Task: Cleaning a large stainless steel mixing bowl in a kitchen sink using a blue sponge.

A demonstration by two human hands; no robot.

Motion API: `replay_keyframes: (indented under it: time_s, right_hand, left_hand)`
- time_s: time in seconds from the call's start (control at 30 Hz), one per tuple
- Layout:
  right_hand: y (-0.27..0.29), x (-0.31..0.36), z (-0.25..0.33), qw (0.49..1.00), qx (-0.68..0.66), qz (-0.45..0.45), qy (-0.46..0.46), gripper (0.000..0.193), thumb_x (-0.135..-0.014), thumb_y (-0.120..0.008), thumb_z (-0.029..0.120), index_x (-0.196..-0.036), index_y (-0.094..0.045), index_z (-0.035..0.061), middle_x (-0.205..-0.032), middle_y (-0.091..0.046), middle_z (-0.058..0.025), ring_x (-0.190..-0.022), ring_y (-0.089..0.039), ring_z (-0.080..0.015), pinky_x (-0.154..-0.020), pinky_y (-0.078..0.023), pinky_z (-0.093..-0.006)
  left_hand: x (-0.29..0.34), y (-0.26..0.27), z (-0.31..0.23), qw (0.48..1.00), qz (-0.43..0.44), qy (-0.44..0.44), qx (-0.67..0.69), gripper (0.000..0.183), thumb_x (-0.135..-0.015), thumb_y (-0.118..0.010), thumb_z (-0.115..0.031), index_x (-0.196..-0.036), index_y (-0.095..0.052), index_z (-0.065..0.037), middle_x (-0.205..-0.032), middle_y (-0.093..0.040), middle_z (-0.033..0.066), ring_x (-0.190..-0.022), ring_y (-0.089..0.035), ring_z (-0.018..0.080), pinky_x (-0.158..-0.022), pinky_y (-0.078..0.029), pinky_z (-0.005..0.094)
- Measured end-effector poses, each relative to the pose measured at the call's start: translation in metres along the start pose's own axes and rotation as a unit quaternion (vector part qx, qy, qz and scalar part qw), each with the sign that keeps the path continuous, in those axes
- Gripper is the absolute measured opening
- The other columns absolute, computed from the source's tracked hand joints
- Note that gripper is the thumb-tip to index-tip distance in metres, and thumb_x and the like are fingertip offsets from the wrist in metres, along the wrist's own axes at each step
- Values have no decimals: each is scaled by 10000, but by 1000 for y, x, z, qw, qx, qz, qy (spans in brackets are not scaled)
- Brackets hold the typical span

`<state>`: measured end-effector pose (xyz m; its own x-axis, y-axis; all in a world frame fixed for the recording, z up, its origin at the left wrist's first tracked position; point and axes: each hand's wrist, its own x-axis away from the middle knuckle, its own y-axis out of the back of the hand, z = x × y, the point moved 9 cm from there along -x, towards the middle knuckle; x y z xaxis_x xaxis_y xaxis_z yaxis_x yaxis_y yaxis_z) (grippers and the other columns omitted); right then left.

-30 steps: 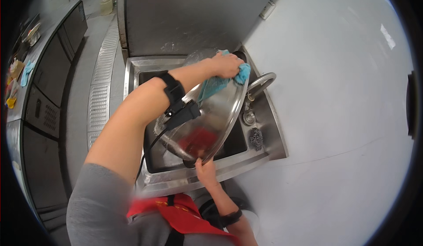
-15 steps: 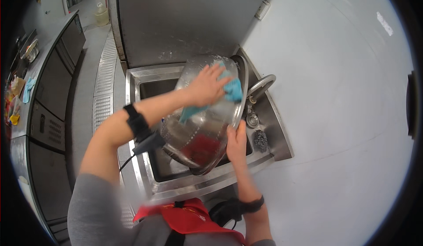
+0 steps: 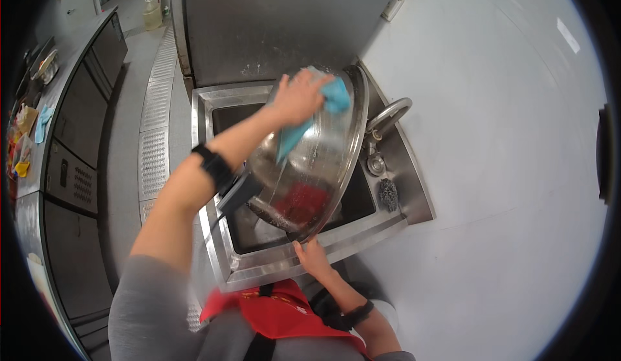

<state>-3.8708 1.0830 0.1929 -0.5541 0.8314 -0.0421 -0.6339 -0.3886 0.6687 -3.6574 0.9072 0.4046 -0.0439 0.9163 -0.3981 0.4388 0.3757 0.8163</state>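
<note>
While the right grip (image 3: 314,259) pinches the bowl (image 3: 328,157) by its rim, press the cloth (image 3: 336,96) flat under the half-open left grip (image 3: 299,101).

The big bowl (image 3: 333,144) fills most of the sink (image 3: 362,241). The left arm (image 3: 242,140) blocks one side, the bent tap (image 3: 393,110) the other. A hand could fit between the bowl and the gray scrubber (image 3: 388,195).

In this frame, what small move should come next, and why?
Probably slide the left hand and the blue cloth down the wall of the tilted metal basin. The cloth is at the wall's upper part, while the lower part, which shows a red reflection, is uncovered. The right hand is at the lower rim, so it could help steady the basin.
</note>
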Motion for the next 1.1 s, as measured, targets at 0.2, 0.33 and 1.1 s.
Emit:
replay_keyframes:
  time_s: [0.2,0.33,1.1]
  right_hand:
    - [96,-46,60,961,-252,-109,37,307,-822,-507,179,-1045,-433,-19,-931,-532,-124,-864,-515,-187,-757,-396,-294]
    - [136,-76,66,966,-196,-170,-10,260,-878,-402,170,-1048,-401,-26,-909,-541,-126,-832,-524,-190,-727,-400,-295]
    - [96,-36,14,950,-135,-276,-55,317,-906,-368,233,-1051,-415,-45,-986,-499,-123,-876,-474,-177,-804,-380,-303]
  left_hand:
    - [30,-14,-4,996,-64,-41,-40,504,-828,-426,-304,-1284,-295,-135,-1300,-308,176,-1252,-212,333,-985,-183,535]
    - [146,-20,-65,989,-9,-141,-34,772,-612,-629,-142,-1302,-284,-172,-1346,-203,189,-1262,-162,373,-996,-157,536]
    - [312,-80,106,563,-337,412,632,356,-906,-348,-238,-1180,-404,-17,-1082,-492,103,-1005,-438,179,-894,-309,275]
